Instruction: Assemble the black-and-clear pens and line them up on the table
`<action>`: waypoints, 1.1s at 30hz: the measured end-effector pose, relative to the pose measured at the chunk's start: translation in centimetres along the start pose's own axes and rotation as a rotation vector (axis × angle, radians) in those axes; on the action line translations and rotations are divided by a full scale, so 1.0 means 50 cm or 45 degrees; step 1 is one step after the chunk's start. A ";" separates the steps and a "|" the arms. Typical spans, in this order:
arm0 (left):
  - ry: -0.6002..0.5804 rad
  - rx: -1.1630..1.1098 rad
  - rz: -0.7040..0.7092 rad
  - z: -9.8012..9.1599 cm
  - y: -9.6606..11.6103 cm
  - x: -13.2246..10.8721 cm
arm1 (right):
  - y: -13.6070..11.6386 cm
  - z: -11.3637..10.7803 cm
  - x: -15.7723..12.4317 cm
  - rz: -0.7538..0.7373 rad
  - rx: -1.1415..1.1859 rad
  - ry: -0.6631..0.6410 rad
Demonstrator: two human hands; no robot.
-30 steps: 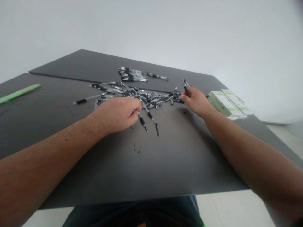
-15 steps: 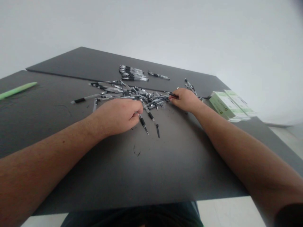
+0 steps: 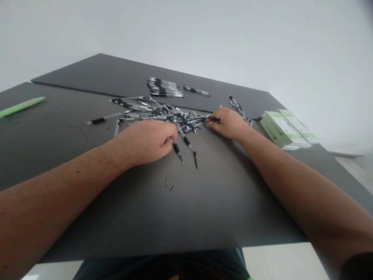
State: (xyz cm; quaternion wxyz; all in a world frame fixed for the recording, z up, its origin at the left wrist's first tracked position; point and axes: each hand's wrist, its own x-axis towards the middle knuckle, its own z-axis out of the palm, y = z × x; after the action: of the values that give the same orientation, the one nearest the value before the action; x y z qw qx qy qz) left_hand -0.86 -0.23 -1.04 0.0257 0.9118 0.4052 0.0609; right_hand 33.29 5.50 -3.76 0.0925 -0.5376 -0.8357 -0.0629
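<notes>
My left hand (image 3: 151, 140) is closed around a pen (image 3: 176, 149) with a clear barrel and black grip. Its bare tip points down towards the near edge of the table. At the right end of a loose pile of pens (image 3: 163, 112), the fingers of my right hand (image 3: 227, 121) pinch a slim black piece (image 3: 214, 118). Whether that is a cap clip or part of a pen I cannot tell. Between the hands another pen (image 3: 184, 136) juts out of the pile, and a small black clip-like piece (image 3: 195, 159) lies just beyond its end.
Behind the pile lies a neat row of pens (image 3: 164, 87), with a single pen (image 3: 196, 90) to its right. More pens (image 3: 237, 105) lie beyond my right hand. Green-and-white boxes (image 3: 279, 130) stand at the right, and a green stick-like object (image 3: 21, 107) lies far left on the grey table (image 3: 140, 221).
The view has shifted slightly. Both hands stay in nearly the same places; the black piece at my right fingertips has tilted or shifted a little.
</notes>
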 end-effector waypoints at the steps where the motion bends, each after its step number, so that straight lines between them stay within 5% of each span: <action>1: -0.001 0.002 0.008 0.000 0.000 0.000 | -0.001 0.001 0.001 -0.007 0.013 0.006; 33: 0.009 -0.024 0.070 0.011 -0.006 0.001 | -0.034 -0.005 0.002 -0.101 0.064 -0.068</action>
State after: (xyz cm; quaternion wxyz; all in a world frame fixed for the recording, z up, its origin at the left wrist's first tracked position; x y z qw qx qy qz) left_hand -0.98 0.01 -1.62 0.0313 0.9221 0.3795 0.0687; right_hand 31.74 4.81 -3.49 0.0811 -0.5029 -0.8599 -0.0313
